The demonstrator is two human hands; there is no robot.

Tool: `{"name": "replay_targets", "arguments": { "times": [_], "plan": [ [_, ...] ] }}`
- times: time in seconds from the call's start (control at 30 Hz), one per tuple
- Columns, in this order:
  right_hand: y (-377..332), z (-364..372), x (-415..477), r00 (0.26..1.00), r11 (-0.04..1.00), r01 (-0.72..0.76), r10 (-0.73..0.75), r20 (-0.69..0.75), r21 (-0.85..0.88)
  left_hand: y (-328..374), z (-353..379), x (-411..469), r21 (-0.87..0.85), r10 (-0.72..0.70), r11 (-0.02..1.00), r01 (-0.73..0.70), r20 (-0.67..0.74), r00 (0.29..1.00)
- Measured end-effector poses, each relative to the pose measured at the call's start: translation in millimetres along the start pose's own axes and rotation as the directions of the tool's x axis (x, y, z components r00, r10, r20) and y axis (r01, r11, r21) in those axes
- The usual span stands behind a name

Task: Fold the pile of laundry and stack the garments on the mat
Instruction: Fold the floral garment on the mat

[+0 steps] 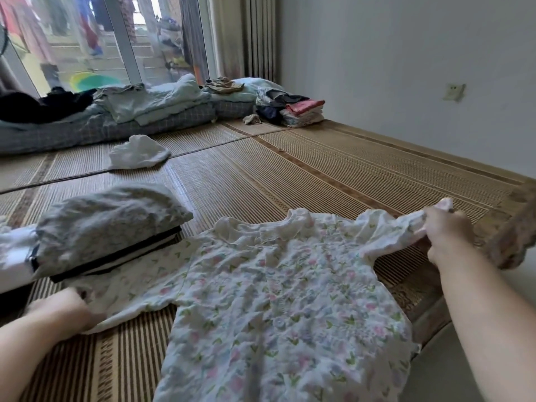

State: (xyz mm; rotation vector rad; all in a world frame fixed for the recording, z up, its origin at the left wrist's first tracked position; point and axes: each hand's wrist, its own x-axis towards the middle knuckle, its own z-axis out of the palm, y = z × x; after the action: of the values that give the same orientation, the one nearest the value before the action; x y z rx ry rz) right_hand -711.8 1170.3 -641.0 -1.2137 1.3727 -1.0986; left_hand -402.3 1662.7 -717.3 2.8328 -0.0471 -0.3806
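Observation:
A white floral top (pixel 284 297) lies spread face up on the woven mat (pixel 333 169), collar toward the far side. My left hand (pixel 62 310) grips the end of its left sleeve at the lower left. My right hand (pixel 445 230) pinches the end of the right sleeve and holds it stretched out just above the mat's right edge. A folded stack with a grey garment (pixel 107 224) on top sits to the left, touching the floral top's left sleeve.
A crumpled white cloth (pixel 139 153) lies on the mat further back. Folded bedding (pixel 130 111) and a small stack of folded clothes (pixel 295 110) line the far side by the glass door. A wall runs along the right.

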Motion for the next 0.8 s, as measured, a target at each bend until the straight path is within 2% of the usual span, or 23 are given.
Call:
{"name": "replay_targets", "arguments": {
  "times": [0.1,0.2,0.3,0.37,0.43,0.5,0.53,0.57,0.6,0.63,0.67,0.73,0.8],
  "plan": [
    [-21,5,-10,0.998,0.96,0.035,-0.046,0.034,0.279,-1,-2,-4,0.002,0.046,0.999,-0.046,0.004,0.999],
    [-31,14,-37,0.953,0.896,0.178,-0.26,0.157,0.407,3,-8,-17,0.121,0.02,0.992,-0.015,-0.041,0.999],
    [-34,28,-71,0.799,0.877,0.346,-0.462,0.384,0.334,10,-13,-29,0.12,-0.009,0.993,0.019,-0.08,0.997],
    [-27,41,-96,0.662,0.873,0.397,-0.487,0.569,0.285,14,-15,-35,0.1,-0.018,0.995,0.026,-0.082,0.996],
    [-14,56,-120,0.491,0.858,0.488,-0.421,0.762,0.16,18,-18,-39,0.122,-0.011,0.992,0.022,-0.09,0.996],
    [2,70,-137,0.299,0.797,0.603,-0.178,0.938,-0.041,19,-20,-41,0.137,-0.012,0.99,0.023,-0.081,0.997],
    [10,74,-143,0.214,0.723,0.677,-0.015,0.977,-0.137,21,-20,-42,0.147,-0.012,0.989,0.021,-0.065,0.998],
    [16,77,-148,0.159,0.628,0.752,0.123,0.98,-0.2,22,-22,-43,0.151,-0.011,0.988,0.019,-0.054,0.998],
    [21,80,-152,0.142,0.539,0.81,0.204,0.969,-0.232,22,-22,-44,0.155,-0.01,0.988,0.016,-0.043,0.999],
    [24,82,-155,0.152,0.482,0.843,0.212,0.965,-0.239,23,-23,-44,0.158,-0.006,0.987,0.012,-0.035,0.999],
    [25,84,-158,0.181,0.472,0.848,0.168,0.969,-0.24,23,-24,-46,0.153,-0.008,0.988,0.012,-0.029,1.0],
    [25,88,-158,0.285,0.501,0.828,0.013,0.958,-0.253,22,-25,-47,0.098,-0.009,0.995,0.011,-0.028,1.0],
    [25,92,-154,0.369,0.477,0.841,-0.163,0.915,-0.255,20,-25,-51,-0.033,-0.006,0.999,0.005,-0.047,0.999]
  ]
}}
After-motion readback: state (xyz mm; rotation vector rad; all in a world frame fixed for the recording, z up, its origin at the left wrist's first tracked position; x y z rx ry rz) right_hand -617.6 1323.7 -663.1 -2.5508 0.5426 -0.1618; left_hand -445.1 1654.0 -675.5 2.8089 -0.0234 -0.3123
